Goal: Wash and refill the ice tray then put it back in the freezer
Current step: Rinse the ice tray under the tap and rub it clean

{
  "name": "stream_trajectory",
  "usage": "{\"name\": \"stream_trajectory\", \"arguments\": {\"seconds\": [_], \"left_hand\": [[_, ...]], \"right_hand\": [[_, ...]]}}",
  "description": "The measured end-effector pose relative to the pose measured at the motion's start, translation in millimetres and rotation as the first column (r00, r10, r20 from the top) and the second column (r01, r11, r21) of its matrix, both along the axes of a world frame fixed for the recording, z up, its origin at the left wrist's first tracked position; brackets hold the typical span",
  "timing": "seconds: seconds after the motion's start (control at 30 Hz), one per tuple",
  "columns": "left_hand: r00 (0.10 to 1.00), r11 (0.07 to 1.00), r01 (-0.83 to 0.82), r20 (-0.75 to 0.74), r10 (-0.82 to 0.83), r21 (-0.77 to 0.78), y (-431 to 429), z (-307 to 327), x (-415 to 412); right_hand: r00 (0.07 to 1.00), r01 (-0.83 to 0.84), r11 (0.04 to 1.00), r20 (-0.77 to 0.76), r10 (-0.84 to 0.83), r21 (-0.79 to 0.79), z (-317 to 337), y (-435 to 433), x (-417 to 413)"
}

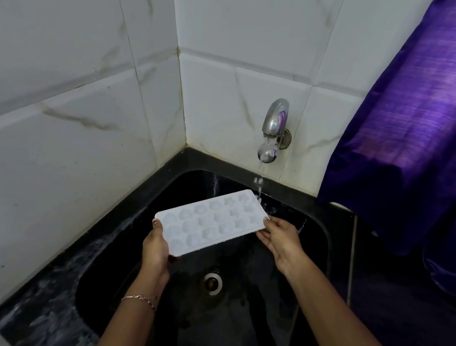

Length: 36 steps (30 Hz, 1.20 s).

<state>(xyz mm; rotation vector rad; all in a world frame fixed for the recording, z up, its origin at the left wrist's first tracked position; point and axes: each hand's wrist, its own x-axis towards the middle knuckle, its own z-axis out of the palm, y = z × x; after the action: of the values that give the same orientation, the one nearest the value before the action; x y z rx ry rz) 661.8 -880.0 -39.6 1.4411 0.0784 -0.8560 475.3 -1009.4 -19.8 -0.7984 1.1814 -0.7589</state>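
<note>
White ice tray (211,221) between both grips.

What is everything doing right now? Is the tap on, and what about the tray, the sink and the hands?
Tap: on, water falling.
Ice tray: held over the sink, hollows up, far corner under the water.
Left hand: grip on the tray's near end.
Right hand: grip on the tray's right edge.
Sink: wet, drain open.

Bare forearms; thin bracelet (140,299) on left wrist
</note>
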Motion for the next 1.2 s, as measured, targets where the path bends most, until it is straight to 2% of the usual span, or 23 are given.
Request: {"name": "stream_trajectory", "arguments": {"seconds": [1.2], "left_hand": [[0.991, 0.990, 0.135, -0.005, -0.136, -0.037, -53.0, 12.7, -17.9]], "right_hand": [[0.988, 0.152, 0.988, 0.008, -0.152, -0.036, 14.8, -26.1, -34.4]]}}
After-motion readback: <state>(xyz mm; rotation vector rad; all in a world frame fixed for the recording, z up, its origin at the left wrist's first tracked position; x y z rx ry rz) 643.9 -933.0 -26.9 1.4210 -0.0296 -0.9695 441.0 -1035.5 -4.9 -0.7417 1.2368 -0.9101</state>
